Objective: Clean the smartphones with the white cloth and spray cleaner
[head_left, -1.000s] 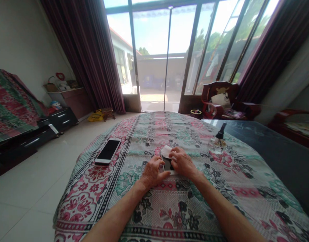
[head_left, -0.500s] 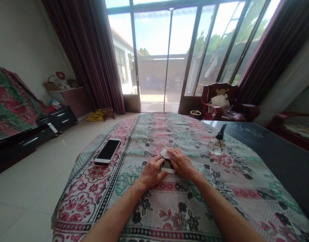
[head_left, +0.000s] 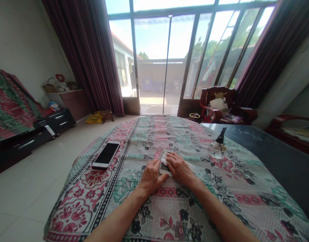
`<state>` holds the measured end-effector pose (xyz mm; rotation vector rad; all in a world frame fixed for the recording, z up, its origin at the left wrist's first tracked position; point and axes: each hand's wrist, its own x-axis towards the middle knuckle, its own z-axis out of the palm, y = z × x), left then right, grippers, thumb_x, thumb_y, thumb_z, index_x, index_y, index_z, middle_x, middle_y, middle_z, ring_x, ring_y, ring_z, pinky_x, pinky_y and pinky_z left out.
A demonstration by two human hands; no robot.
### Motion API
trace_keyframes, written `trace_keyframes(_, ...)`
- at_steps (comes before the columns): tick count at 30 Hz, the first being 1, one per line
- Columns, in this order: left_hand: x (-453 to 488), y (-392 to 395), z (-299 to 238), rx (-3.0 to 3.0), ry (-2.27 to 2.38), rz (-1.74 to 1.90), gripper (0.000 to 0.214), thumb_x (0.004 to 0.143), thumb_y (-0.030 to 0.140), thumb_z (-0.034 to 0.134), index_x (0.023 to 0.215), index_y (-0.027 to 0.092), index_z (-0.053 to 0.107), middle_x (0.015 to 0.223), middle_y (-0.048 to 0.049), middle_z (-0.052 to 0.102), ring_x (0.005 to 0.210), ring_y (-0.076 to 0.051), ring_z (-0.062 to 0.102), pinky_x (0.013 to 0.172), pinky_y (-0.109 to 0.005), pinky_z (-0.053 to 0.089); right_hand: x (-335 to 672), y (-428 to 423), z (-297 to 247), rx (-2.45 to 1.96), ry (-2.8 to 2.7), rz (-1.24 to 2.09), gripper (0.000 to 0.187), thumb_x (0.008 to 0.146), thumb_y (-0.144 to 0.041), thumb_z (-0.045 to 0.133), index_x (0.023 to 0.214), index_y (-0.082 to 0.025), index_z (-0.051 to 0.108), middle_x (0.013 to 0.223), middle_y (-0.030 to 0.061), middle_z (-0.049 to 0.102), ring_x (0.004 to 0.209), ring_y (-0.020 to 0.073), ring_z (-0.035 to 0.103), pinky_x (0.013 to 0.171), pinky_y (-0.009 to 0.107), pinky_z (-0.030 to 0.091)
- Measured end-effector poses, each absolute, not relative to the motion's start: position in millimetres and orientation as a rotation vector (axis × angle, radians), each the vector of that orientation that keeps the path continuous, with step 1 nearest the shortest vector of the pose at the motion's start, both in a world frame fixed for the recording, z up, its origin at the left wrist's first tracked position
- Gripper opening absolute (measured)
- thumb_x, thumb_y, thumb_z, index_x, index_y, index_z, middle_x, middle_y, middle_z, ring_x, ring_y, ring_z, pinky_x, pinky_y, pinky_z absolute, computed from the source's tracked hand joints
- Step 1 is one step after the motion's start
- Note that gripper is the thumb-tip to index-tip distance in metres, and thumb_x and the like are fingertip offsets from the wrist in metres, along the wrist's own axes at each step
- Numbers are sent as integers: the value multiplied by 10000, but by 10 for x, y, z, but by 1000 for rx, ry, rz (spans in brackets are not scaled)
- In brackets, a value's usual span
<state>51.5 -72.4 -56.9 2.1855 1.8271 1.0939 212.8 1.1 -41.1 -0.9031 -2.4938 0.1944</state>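
Note:
A white-edged smartphone point(head_left: 164, 169) with a dark screen lies on the patterned tablecloth point(head_left: 167, 205) between my hands. My left hand point(head_left: 150, 175) grips its left and near edges with fingers and thumb. Over the screen, my right hand point(head_left: 181, 169) presses a white tissue point(head_left: 164, 157), its fingers bent on top of it. The right side of the phone and part of the tissue are hidden under that hand. Further left lies a second white smartphone point(head_left: 106, 155), screen up and dark, touched by neither hand.
A clear spray bottle point(head_left: 218, 148) with a black nozzle stands on the cloth to the right. Beyond it is a dark tabletop point(head_left: 260, 143). A wooden chair point(head_left: 215, 104) stands by the glass doors, and a yellow bag point(head_left: 94, 117) lies on the floor at left.
My right hand has slid the tissue down and left over the phone's screen, uncovering the phone's far edge. My left hand still grips the phone's side. The view has tilted slightly.

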Motion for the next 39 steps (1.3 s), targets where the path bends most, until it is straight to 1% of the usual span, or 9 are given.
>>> trace_keyframes(2,513,-702,-571,2181,1855,1087,437,691,306,730,1080,147,611,1161,-116,604,1095,-285,539,988,-422,446,2120,19,-407,-874,-2485,205,248,917,-188,412,1051,-171,620,1250,105,589,1233,232,465,1066,430,346)
trace_keyframes(7,495,-661,-542,2215,1781,1037,287,699,326,721,947,199,647,1015,-60,620,988,-253,548,905,-377,478,2087,51,-353,-847,-2442,226,232,859,-109,440,1007,-188,600,1109,86,612,1093,206,519,992,384,409)
trace_keyframes(11,490,-650,-530,2199,1774,1049,336,707,337,700,996,187,619,1036,-70,601,1004,-263,528,918,-402,467,2075,66,-337,-851,-2452,215,285,848,-125,454,1074,-202,610,1121,76,599,1076,211,513,976,383,425)
trace_keyframes(17,482,-632,-565,2188,1761,1028,382,707,351,694,1033,180,589,1139,-92,572,1039,-276,504,926,-415,452,2076,80,-355,-823,-2450,213,277,932,-238,413,1009,-217,677,1077,70,640,1066,210,543,982,399,428)
trace_keyframes(21,471,-625,-608,2198,1784,1012,409,715,387,690,1053,181,589,1130,-93,576,1038,-280,504,934,-433,434,2072,99,-408,-815,-2445,199,254,907,-246,470,1036,-208,686,1150,72,646,1127,219,533,1033,419,390)
trace_keyframes(25,467,-621,-622,2210,1810,1006,408,714,414,690,1038,183,598,1136,-95,578,1039,-286,505,938,-437,422,2061,116,-424,-781,-2470,214,251,904,-233,481,1035,-218,694,1146,59,662,1116,200,553,1067,419,354)
trace_keyframes(29,464,-614,-611,2238,1828,974,388,712,433,692,1011,198,610,1098,-84,586,1014,-286,512,916,-432,426,2030,181,-384,-750,-2492,238,258,918,-204,459,975,-226,710,1049,38,693,1019,168,593,1009,373,406)
trace_keyframes(33,459,-609,-605,2230,1848,951,398,702,455,702,997,201,621,1094,-86,591,1000,-290,513,897,-437,429,1948,368,-362,-745,-2501,186,239,900,-177,488,897,-211,724,1034,44,705,1000,174,603,974,350,428)
trace_keyframes(39,453,-635,-554,2205,1865,892,448,719,478,686,1055,189,620,1120,-84,586,1034,-282,505,929,-420,413,1832,579,-372,-815,-2464,142,220,876,-145,516,897,-189,731,1018,66,720,986,200,624,949,373,448)
